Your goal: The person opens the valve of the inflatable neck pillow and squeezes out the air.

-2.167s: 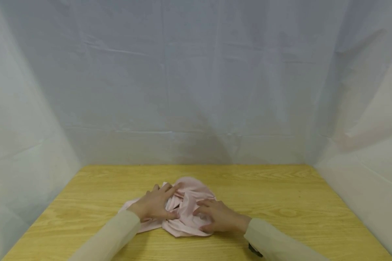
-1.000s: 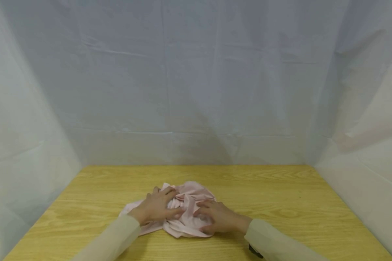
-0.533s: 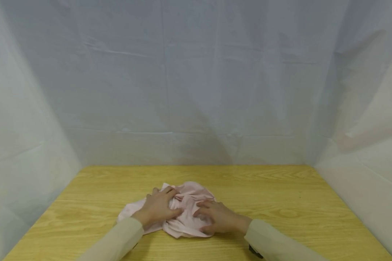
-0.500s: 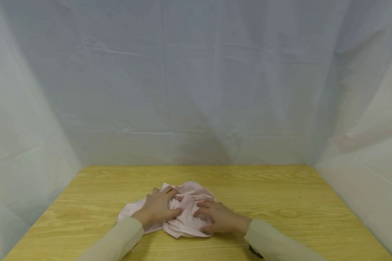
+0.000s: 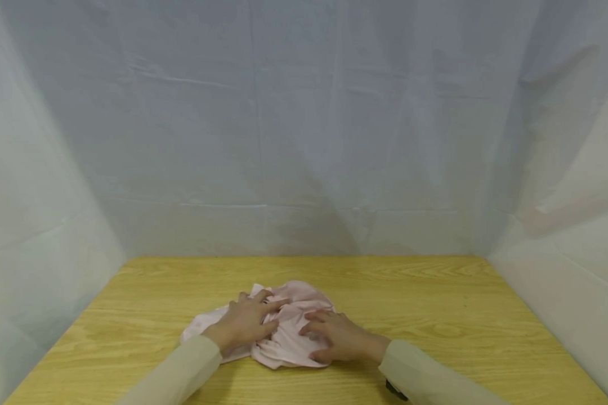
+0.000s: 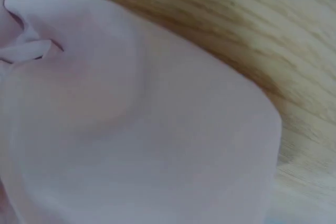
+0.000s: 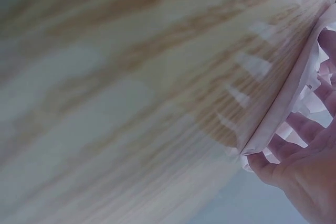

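A crumpled pale pink cloth lies bunched on the wooden table. My left hand rests over its left half with the fingers spread, the index finger and thumb reaching toward the middle folds. A small dark gap shows in the fabric beneath that hand. On the right side, my right hand holds the cloth with bent fingers. The right wrist view shows this hand with its thumb at the edge of the cloth and its fingers bent over it. Smooth fabric fills most of the left wrist view; the left hand is hidden there.
The wood-grain table extends around the cloth on every side. Behind it hangs a pale sheet, with more sheeting at the left and right. Something black shows under the right sleeve.
The left hand's index finger has stretched out to the right, while its thumb has drawn back a little. Folds in the middle have shifted. The right hand stays in place.
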### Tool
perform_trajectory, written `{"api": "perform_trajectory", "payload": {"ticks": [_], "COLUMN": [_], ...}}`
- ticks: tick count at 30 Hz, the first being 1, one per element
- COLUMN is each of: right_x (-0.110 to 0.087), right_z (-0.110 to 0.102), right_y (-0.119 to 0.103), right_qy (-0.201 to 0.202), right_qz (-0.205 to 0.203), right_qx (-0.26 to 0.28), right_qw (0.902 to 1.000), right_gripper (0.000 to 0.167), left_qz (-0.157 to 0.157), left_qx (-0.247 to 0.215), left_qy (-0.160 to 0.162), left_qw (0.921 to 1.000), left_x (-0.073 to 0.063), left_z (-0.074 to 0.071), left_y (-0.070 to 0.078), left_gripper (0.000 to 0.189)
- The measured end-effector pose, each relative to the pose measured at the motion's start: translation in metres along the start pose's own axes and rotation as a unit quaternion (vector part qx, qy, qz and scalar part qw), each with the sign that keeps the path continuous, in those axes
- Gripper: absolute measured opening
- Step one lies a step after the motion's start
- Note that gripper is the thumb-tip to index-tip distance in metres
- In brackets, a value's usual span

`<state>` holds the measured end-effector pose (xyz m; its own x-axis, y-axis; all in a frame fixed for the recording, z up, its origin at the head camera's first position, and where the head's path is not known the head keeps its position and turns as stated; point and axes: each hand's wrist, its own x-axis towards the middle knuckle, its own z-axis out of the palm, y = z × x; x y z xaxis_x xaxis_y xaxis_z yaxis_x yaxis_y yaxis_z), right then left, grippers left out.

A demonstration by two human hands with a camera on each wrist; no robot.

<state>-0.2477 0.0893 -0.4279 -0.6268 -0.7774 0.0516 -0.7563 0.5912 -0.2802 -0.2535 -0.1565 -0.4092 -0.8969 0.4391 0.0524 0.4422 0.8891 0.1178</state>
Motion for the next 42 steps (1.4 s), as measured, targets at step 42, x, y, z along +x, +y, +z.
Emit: {"api": "perform_trajectory", "payload": {"ticks": [42], "right_x": [-0.002], "right_z": [-0.003], "right_y": [0.001], "right_qy": [-0.012], "right_qz": [-0.004], "right_qx": [0.033], "right_qw": [0.9994], "right_gripper": [0.044], "left_qz": [0.091], "left_qx": [-0.020], "left_qy": [-0.010], "left_qw": [0.9956], "left_x": [-0.020], "left_z": [-0.001], "left_y": [-0.016], "left_gripper": [0.045]}}
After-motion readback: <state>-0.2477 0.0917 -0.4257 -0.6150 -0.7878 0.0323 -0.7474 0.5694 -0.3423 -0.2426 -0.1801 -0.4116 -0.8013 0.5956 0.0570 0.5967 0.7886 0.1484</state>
